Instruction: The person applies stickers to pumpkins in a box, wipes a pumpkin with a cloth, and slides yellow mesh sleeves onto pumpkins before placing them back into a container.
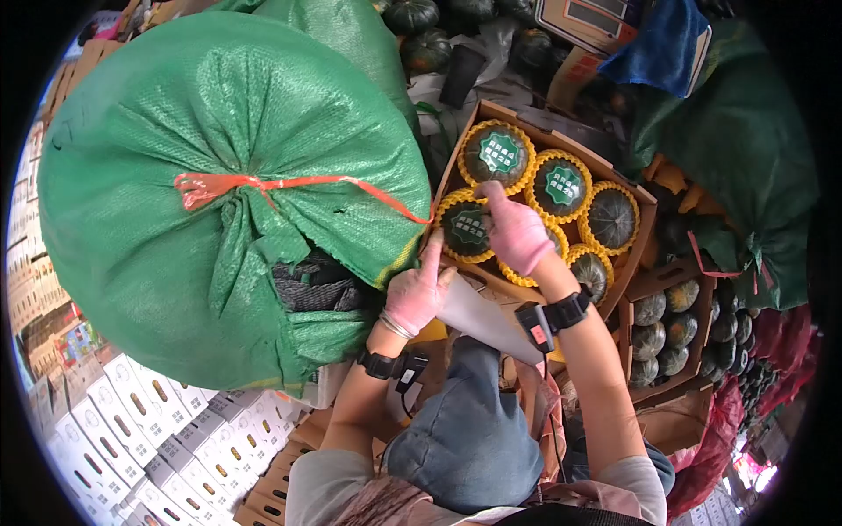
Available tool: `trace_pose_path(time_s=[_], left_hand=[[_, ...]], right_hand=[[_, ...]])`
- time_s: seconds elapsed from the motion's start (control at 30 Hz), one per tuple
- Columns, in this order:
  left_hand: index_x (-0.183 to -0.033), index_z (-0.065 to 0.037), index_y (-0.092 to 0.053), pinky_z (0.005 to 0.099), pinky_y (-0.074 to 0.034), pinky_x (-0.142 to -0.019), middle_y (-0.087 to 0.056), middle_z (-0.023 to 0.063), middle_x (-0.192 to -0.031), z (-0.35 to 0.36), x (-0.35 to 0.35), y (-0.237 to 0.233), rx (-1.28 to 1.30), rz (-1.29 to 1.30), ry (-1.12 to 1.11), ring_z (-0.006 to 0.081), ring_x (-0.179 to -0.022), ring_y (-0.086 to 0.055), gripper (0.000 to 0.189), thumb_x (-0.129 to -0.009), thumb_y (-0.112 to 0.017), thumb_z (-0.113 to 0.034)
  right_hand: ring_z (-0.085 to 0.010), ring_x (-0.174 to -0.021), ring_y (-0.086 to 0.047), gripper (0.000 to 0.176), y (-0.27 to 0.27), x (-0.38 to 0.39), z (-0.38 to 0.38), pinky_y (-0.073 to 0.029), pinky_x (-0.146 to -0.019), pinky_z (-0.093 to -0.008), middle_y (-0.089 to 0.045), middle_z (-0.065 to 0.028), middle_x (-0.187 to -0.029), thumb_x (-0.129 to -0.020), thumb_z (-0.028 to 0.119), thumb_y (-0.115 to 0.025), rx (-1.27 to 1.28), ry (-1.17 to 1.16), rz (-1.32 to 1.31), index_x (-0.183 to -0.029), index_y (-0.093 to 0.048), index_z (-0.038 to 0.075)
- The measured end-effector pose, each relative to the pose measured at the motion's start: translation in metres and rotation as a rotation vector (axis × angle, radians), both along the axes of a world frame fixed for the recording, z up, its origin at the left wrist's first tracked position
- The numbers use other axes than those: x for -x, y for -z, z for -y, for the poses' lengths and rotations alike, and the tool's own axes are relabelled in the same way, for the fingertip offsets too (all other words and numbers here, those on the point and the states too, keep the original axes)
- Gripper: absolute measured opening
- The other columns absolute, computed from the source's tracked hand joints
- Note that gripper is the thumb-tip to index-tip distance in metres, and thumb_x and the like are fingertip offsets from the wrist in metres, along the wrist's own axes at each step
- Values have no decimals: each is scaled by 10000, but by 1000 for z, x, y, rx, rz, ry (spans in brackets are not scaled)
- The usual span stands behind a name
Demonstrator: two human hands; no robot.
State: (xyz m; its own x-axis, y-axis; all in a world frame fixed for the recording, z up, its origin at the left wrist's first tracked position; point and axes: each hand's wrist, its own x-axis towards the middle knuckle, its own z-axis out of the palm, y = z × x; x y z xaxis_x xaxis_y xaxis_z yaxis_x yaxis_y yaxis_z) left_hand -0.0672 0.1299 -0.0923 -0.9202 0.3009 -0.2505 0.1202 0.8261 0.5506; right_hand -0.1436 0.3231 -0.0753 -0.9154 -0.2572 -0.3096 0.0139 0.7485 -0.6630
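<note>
Head view: left hand [416,300] and right hand [517,233] at a carton [598,174] of squash [611,221]

Six dark green squash sit in the brown carton, just ahead of the person, each ringed by a yellow foam sleeve [530,167]. At least three carry a green label [498,152] with white characters.

The right hand is over the carton, its index finger stretched forward between the upper-left and lower-left squash; its other fingers are folded or hidden, so I cannot tell whether they pinch anything. The left hand is by the carton's near-left corner, index finger straight, tip close to the lower-left squash, thumb spread away from it; contact is unclear. Pink gloves [529,252] cover the backs of both hands, and each wrist wears a black strap [569,309].

To the left bulges a green woven sack [149,254], gathered with an orange-red tie [215,184]; dark material [317,285] shows through its gap. Beyond the right forearm, a second carton [625,326] contains unsleeved squash. White boxes [149,412] line the lower left.
</note>
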Motion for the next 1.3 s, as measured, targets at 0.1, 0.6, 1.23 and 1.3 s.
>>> trace_pose_path(time_s=[0.1, 0.6, 1.23, 1.3], left_hand=[[-1414, -116, -249, 470, -438, -433, -537, 154, -505, -4, -2, 2, 55, -33, 11, 358, -458, -556, 684, -848, -581, -309], [-1439, -85, -151, 454, -473, -461, -587, 155, -559, -28, 2, -1, 280, 163, 107, 332, -505, -599, 693, -883, -506, -297], [-1259, -2, -461, 180, -382, -562, -516, 6, -895, -7, 62, -41, -705, 111, -564, 44, -648, -431, 352, -921, -505, -88], [-1267, 9, -456, 217, -423, -719, -544, 44, -990, -19, 71, -55, -594, 168, -522, 84, -797, -494, 365, -921, -508, -94]], right_hand=[[-382, -740, -618, 420, -3, 0, 8, -471, -611, -479, -622, -191, -805, -746, 0, -538, -68, 0, -24, -1132, -406, 103], [-363, -827, -623, 564, -18, 13, 17, -507, -679, -441, -588, -195, -998, -669, 140, -754, -245, 154, -29, -1115, -411, 94], [-324, -1192, -474, 1179, -40, -108, -74, -412, -968, -448, -370, -204, -1381, -645, 353, -836, 1043, 278, -85, -1464, -28, 96], [-277, -1042, -600, 816, -64, -111, -76, -526, -809, -337, -542, -189, -1218, -658, -5, -749, 439, 185, -378, -1370, -358, 76]])
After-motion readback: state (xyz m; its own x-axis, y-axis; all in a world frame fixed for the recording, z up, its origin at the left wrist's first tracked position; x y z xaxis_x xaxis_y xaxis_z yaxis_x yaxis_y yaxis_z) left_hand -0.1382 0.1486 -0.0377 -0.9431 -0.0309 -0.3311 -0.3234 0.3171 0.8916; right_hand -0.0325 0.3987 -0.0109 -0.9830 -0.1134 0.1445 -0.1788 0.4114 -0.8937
